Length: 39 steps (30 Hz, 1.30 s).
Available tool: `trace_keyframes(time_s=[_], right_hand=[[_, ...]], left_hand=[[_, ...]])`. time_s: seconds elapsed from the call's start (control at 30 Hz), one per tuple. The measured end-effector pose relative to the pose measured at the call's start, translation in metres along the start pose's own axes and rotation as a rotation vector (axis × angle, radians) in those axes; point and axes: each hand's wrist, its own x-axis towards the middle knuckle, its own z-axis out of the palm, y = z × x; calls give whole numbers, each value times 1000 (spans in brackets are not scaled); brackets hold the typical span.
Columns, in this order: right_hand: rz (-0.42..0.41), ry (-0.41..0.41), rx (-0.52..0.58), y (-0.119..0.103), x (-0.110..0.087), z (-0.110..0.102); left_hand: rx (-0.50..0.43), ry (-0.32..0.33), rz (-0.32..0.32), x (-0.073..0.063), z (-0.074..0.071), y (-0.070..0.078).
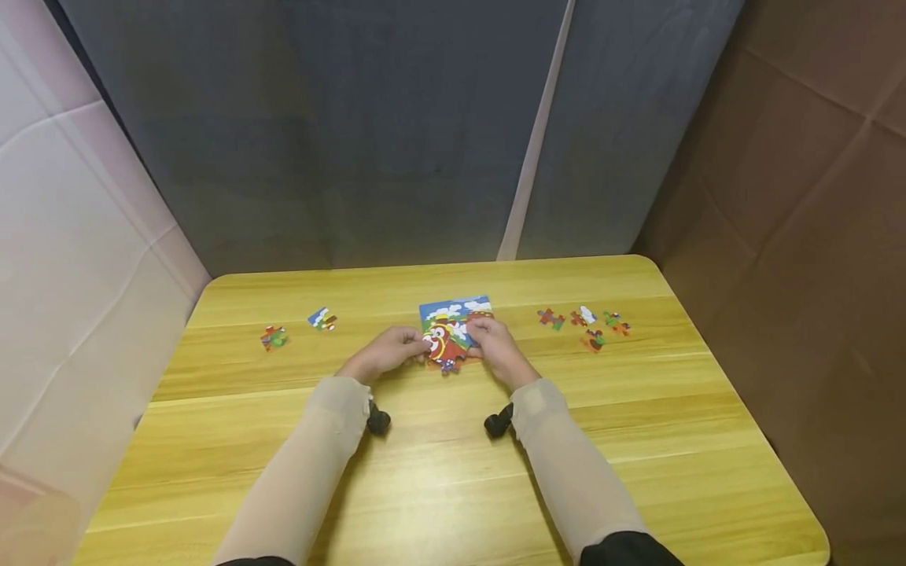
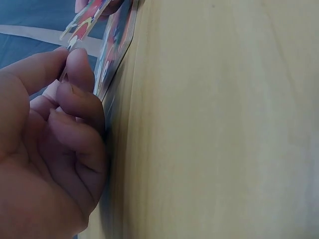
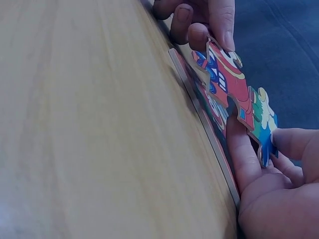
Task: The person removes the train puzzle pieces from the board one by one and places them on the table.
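Over the middle of the table, a small joined section of jigsaw puzzle (image 1: 444,343) is held up by both hands, showing a red cartoon figure with white and yellow. The left hand (image 1: 388,351) pinches its left edge between thumb and fingers. At the other edge, the right hand (image 1: 499,351) grips a green and blue part, its thumb on top and fingers underneath, as the right wrist view shows. Beneath the section lies a flat puzzle board (image 1: 453,306) with blue sky and clouds; the raised pieces and the hands hide much of it.
Two loose puzzle pieces, one red and green (image 1: 273,338) and one blue and white (image 1: 322,318), lie to the left. Several more pieces, among them a red one (image 1: 550,317), lie to the right on the wooden table (image 1: 453,487). A dark curtain (image 1: 396,141) hangs behind.
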Motion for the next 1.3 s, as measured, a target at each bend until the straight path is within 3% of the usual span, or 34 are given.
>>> trace_keyframes(time_s=[0.43,0.63,0.9,1.13,1.3], right_hand=[[-2,-75,57,-1,-2,-1],[-5,-86,45,-2,-1,0],[-21,-35,42,-1,-1,1],[20,-70,-24,-6,-3,1],[40,-65,-7,-6,-1,0]], left_hand=[[-96,-57,-21,1,2,-2],[-81,-51,-17,1,3,-2],[-74,-40,-22,1,3,-3],[-23,-72,-2,3,3,-3],[-50,-65,-14,1,2,-3]])
